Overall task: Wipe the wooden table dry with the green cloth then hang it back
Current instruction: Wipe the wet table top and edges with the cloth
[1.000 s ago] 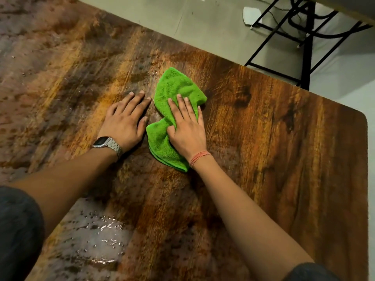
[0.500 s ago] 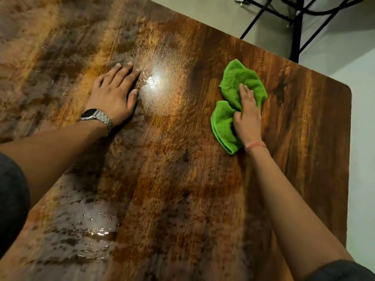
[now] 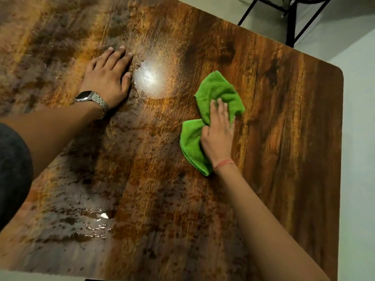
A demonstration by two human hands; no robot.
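Note:
The green cloth [image 3: 217, 92] lies bunched on the wooden table [image 3: 284, 138], right of centre. My right hand [image 3: 219, 134] presses flat on the cloth's middle, fingers pointing away from me, a red thread around the wrist. My left hand [image 3: 107, 78], with a metal watch on the wrist, rests palm down on the bare wood at the left, fingers together, holding nothing. A pool of water with droplets [image 3: 89, 220] glistens on the table's near left part. A bright lamp reflection [image 3: 150, 78] sits between my hands.
The table's rounded far right corner [image 3: 338, 72] and right edge border a pale floor [image 3: 361, 159]. A black metal frame [image 3: 292, 23] stands on the floor beyond the far edge.
My right hand swept the cloth from beside my left hand out to the right, then slightly back toward the middle. The left hand stayed planted.

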